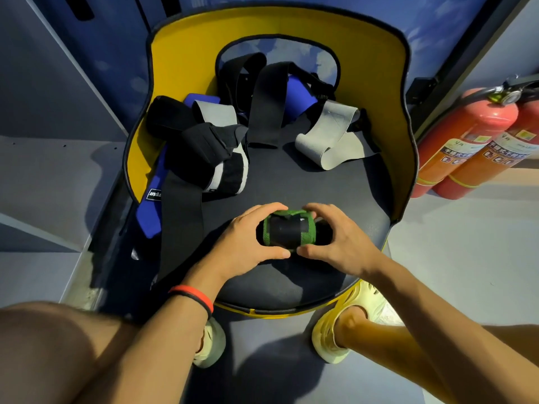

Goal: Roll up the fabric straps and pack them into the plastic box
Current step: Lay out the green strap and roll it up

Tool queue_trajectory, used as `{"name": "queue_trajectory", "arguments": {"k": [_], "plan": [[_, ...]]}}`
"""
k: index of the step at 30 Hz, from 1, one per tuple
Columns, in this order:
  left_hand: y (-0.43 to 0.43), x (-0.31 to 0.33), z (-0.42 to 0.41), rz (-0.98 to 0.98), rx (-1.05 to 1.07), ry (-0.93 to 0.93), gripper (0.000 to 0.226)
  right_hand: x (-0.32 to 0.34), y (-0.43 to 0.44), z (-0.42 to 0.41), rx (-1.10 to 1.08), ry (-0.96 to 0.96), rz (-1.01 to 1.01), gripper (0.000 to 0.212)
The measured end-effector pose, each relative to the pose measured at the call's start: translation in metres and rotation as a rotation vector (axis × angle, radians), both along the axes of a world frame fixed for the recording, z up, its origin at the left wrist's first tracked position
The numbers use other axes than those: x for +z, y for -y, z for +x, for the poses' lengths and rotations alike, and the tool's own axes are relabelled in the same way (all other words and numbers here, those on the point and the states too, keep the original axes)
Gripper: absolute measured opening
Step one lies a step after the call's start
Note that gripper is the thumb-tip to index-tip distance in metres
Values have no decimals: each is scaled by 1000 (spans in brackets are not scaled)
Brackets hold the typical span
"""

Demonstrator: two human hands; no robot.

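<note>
Both hands (248, 240) (338, 240) grip green roll (288, 230) (near seat's (335, 185) front edge).

Warm, hard light came from the right, brightening the floor (466, 258) and the fire extinguishers (472, 141) there, while the far left lay dim and bluish. Sharp shadows fell leftward off the chair (335, 193); wide-angle bending curved the edges, and the near-left thigh (43, 345) was blurred.
</note>
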State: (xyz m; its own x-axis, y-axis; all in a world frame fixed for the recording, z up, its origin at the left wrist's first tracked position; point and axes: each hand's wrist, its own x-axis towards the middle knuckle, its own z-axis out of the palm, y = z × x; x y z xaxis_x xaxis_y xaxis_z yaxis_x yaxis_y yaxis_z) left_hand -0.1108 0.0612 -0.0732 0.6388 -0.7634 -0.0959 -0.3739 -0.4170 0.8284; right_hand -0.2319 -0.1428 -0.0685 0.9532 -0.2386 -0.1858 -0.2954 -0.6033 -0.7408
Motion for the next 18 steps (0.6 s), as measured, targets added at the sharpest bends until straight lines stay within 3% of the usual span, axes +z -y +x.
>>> {"name": "queue_trajectory", "arguments": {"k": [3, 5, 8, 11, 18], "plan": [[4, -7, -4, -147, 171, -188, 73, 2, -9, -2, -183, 105, 208, 91], [9, -7, -7, -170, 234, -230, 76, 5, -13, 1, -229, 171, 287, 76], [16, 0, -12, -132, 212, -127, 88, 13, -14, 2, -172, 220, 151, 59], [24, 1, -20, -6, 199, 11, 95, 13, -15, 2, -81, 190, -38, 70], [26, -9, -32, 128, 253, 120, 90, 8, -22, 0, -83, 170, 2, 78]]}}
